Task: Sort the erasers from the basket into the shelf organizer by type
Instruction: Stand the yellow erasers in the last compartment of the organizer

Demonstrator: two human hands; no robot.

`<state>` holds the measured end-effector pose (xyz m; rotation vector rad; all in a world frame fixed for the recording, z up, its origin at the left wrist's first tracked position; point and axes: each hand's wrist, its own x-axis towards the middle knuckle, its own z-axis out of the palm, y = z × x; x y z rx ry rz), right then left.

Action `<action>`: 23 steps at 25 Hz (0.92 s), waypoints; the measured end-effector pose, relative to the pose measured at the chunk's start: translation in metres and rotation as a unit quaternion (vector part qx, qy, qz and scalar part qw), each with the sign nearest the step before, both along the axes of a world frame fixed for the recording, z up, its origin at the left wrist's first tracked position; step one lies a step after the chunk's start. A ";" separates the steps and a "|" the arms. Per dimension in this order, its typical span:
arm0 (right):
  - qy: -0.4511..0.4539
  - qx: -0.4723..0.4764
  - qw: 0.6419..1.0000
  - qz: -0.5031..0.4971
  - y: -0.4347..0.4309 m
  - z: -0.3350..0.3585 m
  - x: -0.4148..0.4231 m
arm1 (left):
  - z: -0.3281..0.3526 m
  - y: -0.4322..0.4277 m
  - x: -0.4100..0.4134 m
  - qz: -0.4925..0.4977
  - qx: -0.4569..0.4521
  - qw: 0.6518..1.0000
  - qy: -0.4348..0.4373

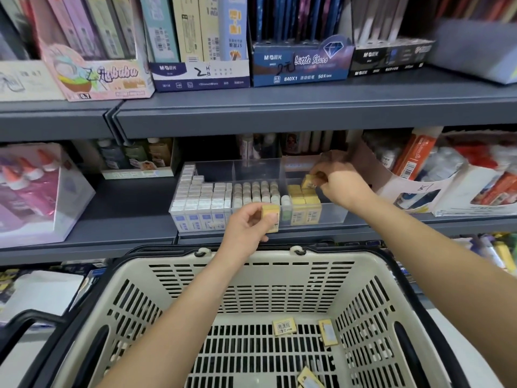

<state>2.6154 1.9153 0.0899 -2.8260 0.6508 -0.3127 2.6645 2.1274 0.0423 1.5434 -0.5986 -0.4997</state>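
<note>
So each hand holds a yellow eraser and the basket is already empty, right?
Not empty: the head view shows three yellow erasers lying on the floor of the basket. The rest is right: the left hand holds a yellow eraser, the right hand a second eraser.

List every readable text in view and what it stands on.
"Little Stars", "840X1", "M&G": blue box.
"2 HB", "M&G": navy-and-white box.
"0.7": pink box.
"M&G": black box.
Labels on the erasers: too blurred to read.
</note>
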 end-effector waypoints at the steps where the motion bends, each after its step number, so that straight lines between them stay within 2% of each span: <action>1: 0.015 0.010 1.000 -0.006 0.002 -0.003 0.003 | -0.001 0.000 0.000 -0.001 0.003 1.000 -0.003; 4: 0.090 0.013 0.996 -0.015 0.004 -0.007 0.010 | -0.003 -0.002 -0.001 -0.002 0.010 1.000 -0.012; 6: 0.100 0.011 0.995 -0.001 0.004 -0.008 0.009 | -0.003 -0.002 -0.001 -0.002 0.007 1.000 -0.005; 10: 0.066 0.031 0.997 0.011 0.005 -0.003 -0.002 | -0.001 0.000 -0.001 -0.001 0.006 1.000 0.009; 12: -0.006 0.030 0.999 0.017 0.016 0.000 -0.010 | 0.000 0.001 0.000 0.001 -0.001 1.000 0.017; 14: -0.070 0.079 0.992 0.073 0.038 0.004 -0.022 | 0.000 0.000 0.001 -0.002 0.002 1.000 0.015; 17: -0.052 0.129 0.980 0.138 0.067 0.003 -0.035 | 0.004 -0.007 -0.004 -0.021 0.004 0.999 0.027; 20: -0.052 0.150 0.981 0.108 0.061 0.007 -0.043 | 0.008 -0.011 -0.013 -0.036 0.005 0.999 0.030; 23: -0.107 0.134 0.985 0.033 0.029 0.020 -0.055 | 0.006 -0.002 -0.008 -0.018 0.043 0.999 -0.016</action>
